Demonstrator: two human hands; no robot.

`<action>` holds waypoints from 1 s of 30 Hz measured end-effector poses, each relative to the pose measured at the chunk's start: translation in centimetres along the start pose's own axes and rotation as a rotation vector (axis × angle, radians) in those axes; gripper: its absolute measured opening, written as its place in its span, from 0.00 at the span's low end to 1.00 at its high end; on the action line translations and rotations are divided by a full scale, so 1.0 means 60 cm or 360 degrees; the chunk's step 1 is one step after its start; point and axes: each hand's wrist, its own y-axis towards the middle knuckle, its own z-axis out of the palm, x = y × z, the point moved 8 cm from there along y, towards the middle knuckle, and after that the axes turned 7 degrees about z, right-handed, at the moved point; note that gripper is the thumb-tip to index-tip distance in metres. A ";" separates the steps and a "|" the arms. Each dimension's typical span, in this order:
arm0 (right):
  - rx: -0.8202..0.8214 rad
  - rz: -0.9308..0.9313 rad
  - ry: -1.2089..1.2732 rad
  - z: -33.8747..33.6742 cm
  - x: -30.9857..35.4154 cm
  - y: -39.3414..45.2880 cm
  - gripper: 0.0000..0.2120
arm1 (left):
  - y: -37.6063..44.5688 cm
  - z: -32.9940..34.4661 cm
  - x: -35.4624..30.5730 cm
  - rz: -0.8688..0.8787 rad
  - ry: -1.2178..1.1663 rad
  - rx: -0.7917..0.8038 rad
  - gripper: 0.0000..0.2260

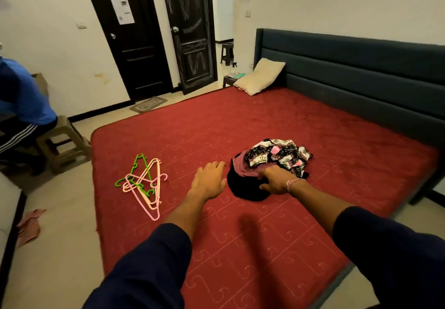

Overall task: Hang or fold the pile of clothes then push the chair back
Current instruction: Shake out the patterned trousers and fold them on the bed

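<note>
A small pile of clothes [272, 164] lies on the red bed [265, 120]: a patterned black, white and pink garment [279, 154] on top, a pink piece and a black garment [243, 189] below. My right hand [277, 179] rests on the pile's near side, fingers curled into the pink and black fabric. My left hand [209, 179] hovers flat and open just left of the pile, holding nothing. Several plastic hangers [144, 183], green, peach and pink, lie in a heap on the bed to the left.
A beige pillow [261, 76] leans on the dark headboard [349, 67]. A person in blue sits on a plastic stool [63, 143] at the left. A dark stool [227, 53] stands in the far doorway beside two black doors. Red cloth lies on the floor at left.
</note>
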 end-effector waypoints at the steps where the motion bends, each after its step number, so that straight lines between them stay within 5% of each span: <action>1: -0.0005 0.0020 0.0010 -0.002 -0.013 0.017 0.19 | 0.024 0.005 0.000 0.0026 -0.0002 0.0007 0.23; 13: 0.0118 0.0102 0.0090 0.054 -0.190 0.199 0.17 | 0.275 0.124 -0.040 0.0129 -0.0059 0.0156 0.23; 24: 0.0354 -0.0009 0.0156 0.152 -0.342 0.450 0.11 | 0.493 0.311 -0.078 -0.0086 -0.0284 0.0406 0.21; 30: 0.0199 -0.0046 0.0088 0.211 -0.327 0.586 0.30 | 0.535 0.394 -0.058 -0.0269 -0.0385 0.0432 0.21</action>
